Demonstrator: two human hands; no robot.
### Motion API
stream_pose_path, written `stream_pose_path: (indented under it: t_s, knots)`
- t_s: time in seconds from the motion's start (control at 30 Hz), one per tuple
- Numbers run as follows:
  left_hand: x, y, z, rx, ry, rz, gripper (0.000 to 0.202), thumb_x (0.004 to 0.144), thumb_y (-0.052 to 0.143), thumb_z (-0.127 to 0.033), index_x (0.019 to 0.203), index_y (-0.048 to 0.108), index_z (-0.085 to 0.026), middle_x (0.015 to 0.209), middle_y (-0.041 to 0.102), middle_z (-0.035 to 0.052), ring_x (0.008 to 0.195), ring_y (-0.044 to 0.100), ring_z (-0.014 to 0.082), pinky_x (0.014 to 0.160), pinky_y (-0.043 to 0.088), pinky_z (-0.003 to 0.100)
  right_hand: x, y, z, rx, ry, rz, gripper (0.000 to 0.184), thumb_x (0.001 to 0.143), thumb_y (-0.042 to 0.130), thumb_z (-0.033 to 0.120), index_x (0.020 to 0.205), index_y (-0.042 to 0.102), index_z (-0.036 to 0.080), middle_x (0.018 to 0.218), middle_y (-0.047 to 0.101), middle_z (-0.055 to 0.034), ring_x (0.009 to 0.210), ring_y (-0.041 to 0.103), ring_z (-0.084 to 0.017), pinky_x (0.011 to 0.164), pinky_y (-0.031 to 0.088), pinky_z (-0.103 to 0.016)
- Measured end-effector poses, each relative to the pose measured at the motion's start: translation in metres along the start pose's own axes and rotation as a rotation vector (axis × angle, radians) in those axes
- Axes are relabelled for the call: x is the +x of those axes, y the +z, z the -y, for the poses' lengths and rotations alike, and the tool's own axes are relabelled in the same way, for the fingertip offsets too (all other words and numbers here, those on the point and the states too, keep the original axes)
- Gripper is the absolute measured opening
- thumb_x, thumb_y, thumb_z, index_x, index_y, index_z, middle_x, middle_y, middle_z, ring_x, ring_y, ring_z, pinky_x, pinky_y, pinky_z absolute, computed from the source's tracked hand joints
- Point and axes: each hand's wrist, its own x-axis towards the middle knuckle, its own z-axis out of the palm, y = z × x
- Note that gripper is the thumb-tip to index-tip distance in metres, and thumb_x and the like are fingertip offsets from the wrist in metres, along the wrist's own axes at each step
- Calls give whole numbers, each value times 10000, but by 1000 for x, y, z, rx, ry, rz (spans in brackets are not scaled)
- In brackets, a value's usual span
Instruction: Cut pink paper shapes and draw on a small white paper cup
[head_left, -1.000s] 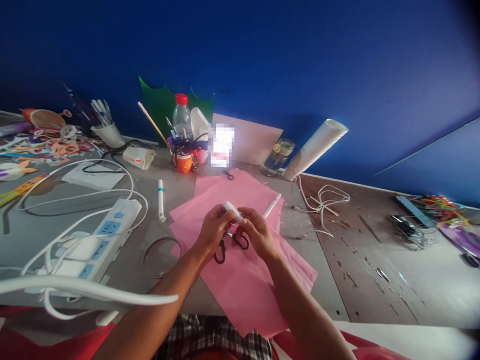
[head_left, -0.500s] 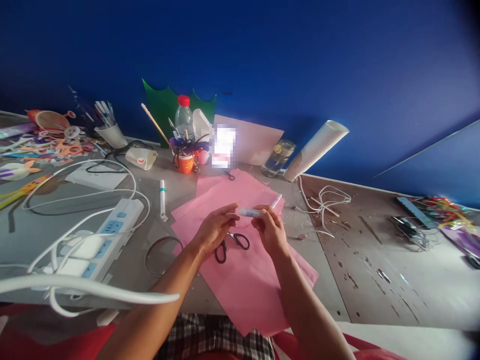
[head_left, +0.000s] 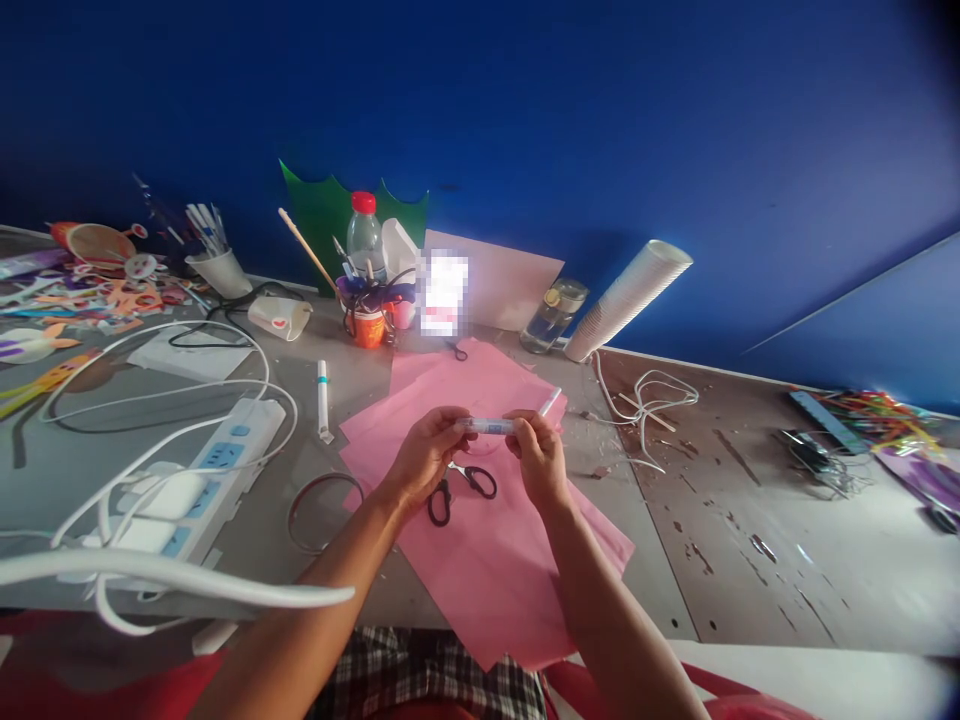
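Over the pink paper [head_left: 517, 560], both hands hold up a small whitish tube with blue print [head_left: 491, 427], level between them. My left hand [head_left: 431, 450] pinches its left end and my right hand [head_left: 538, 450] its right end. The fingertips cover both ends, so I cannot tell whether it has a cap. Below the tube, scissors with dark handles [head_left: 480, 481] lie on the paper, blades partly hidden by my left hand. A white stick-like piece [head_left: 550, 402] rests on the paper just beyond my right hand.
To the left are a power strip [head_left: 217, 480] with looping white cables, a white marker [head_left: 322, 400] and paper scraps [head_left: 112, 285]. At the back stand a red-capped bottle [head_left: 365, 235], a lit phone [head_left: 444, 290], a glass jar [head_left: 553, 316] and leaning stacked paper cups [head_left: 630, 300].
My left hand has closed on the tube's left end, and my right hand has shifted slightly left. The scissors and paper stay in place.
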Motion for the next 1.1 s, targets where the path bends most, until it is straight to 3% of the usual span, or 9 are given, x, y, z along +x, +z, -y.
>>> stream_pose_path:
  t_s: [0.2,0.4,0.77,1.1]
  knots:
    - [0,0,2,108,66,-40,334,642,860,-281,902,707,-137,732,699,30,689,629,124,626,454,231,0,-3,2,-187,-75,-38,285,886,581,467,872,682,201,611,503,33,562,440,-122,557,395,-266]
    - [1,-4,5,357,127,-35,285,726,768,-323,935,694,-144,714,698,17,660,613,128,639,463,259,-2,-2,3,-311,-185,-18,259,895,552,418,897,671,189,611,510,36,537,430,-120,531,367,-262]
    - [-1,-4,9,422,190,-44,257,767,716,-337,938,696,-146,700,696,10,631,613,122,624,481,254,-3,-2,-8,-267,-145,0,299,941,516,454,946,662,192,625,529,31,550,479,-124,535,404,-258]
    - [-5,-3,10,436,208,-47,266,774,719,-344,945,703,-141,688,704,14,612,619,122,609,501,249,-5,4,1,-212,-134,43,298,937,505,472,906,622,200,552,512,52,490,492,-114,478,402,-238]
